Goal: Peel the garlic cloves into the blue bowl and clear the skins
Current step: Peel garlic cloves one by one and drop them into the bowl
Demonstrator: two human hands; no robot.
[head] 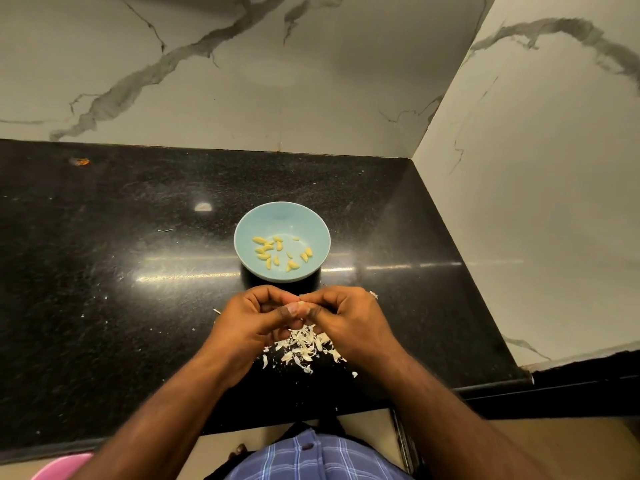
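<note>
Between the two hands, just on the near side of the round pale-blue bowl [282, 216] holding a scatter of peeled yellow cloves [277, 252], a small pale garlic clove [302, 303] is pinched by the curled fingers of the left hand [254, 320] and the right hand [346, 317]. To do this well, I would steady the clove with one hand and strip with the other above the heap of white papery skins [304, 346] on the black speckled stone worktop [104, 254], so scraps fall there, not in the bowl.
</note>
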